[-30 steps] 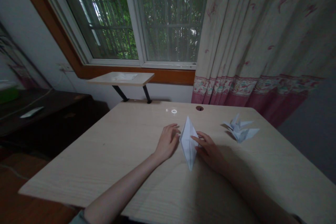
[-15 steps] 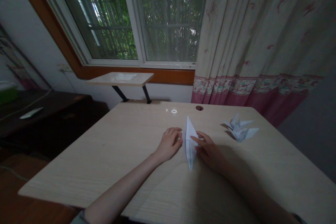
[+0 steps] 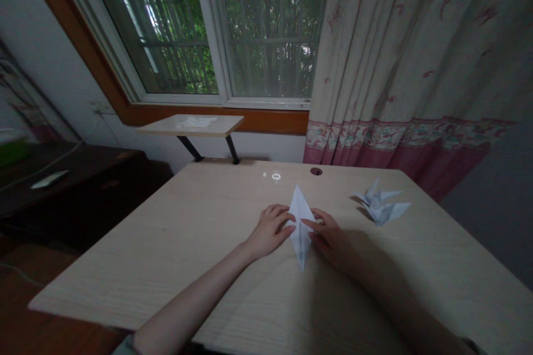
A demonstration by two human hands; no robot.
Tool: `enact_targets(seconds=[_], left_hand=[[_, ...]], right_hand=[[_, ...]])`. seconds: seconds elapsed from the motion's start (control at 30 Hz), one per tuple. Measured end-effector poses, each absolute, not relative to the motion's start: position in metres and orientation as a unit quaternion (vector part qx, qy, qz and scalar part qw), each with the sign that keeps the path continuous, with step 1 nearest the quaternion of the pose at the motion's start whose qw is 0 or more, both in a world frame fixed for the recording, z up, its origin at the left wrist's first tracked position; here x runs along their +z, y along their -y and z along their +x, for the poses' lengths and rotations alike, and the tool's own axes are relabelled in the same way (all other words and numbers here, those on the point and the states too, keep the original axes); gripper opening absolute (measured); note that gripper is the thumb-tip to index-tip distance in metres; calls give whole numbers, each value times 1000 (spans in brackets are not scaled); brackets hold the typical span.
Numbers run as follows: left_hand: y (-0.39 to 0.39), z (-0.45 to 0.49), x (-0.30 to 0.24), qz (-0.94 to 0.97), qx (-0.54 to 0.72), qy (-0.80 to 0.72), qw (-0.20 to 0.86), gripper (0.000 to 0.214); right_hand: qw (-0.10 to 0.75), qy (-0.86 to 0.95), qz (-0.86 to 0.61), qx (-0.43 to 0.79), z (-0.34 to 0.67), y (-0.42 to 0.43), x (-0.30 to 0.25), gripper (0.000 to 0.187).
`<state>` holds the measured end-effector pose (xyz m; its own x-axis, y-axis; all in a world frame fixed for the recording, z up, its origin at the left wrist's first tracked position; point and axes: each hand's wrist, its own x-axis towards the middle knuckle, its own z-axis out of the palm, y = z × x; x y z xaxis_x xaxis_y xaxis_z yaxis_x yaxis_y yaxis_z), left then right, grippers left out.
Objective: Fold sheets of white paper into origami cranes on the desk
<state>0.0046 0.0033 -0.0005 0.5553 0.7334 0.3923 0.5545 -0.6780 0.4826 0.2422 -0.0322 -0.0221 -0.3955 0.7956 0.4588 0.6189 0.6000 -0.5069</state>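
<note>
A white sheet of paper (image 3: 300, 241), folded into a long diamond with a crease down its middle, lies between my two hands on the desk. My left hand (image 3: 272, 227) has its thumb and fingertips closed on the left corner. On the opposite side, my right hand (image 3: 331, 236) grips the right edge, its index finger lying on the upper face and other fingers partly hidden behind the paper. Farther right stand folded paper cranes (image 3: 381, 208), close together with wings spread.
The pale wooden desk (image 3: 200, 222) has a round cable hole (image 3: 316, 171) near its back edge. A small raised shelf (image 3: 166, 125) at the back left bears white paper (image 3: 197, 121). A dark side table (image 3: 83, 172) is at the left, a curtain (image 3: 395, 66) behind the desk.
My left hand has moved slightly right and now touches the paper's left corner. The left side of the paper has opened out, so the diamond looks wider and flatter.
</note>
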Motion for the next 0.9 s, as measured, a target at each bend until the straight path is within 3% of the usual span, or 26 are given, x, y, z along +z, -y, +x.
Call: enact_targets(seconds=[0.47, 0.57, 0.73, 0.9], left_hand=[[-3, 3, 1, 844, 347, -359, 194, 26], [-6, 2, -6, 821, 373, -378, 209, 39], [-8, 3, -15, 802, 393, -387, 229, 59], [-6, 2, -10, 816, 374, -376, 229, 52]], right_hand=[[363, 818, -429, 124, 243, 33, -22, 36], [378, 805, -437, 135, 242, 33, -20, 42], [393, 764, -475, 189, 240, 35, -18, 68], [393, 758, -484, 191, 240, 34, -20, 69]])
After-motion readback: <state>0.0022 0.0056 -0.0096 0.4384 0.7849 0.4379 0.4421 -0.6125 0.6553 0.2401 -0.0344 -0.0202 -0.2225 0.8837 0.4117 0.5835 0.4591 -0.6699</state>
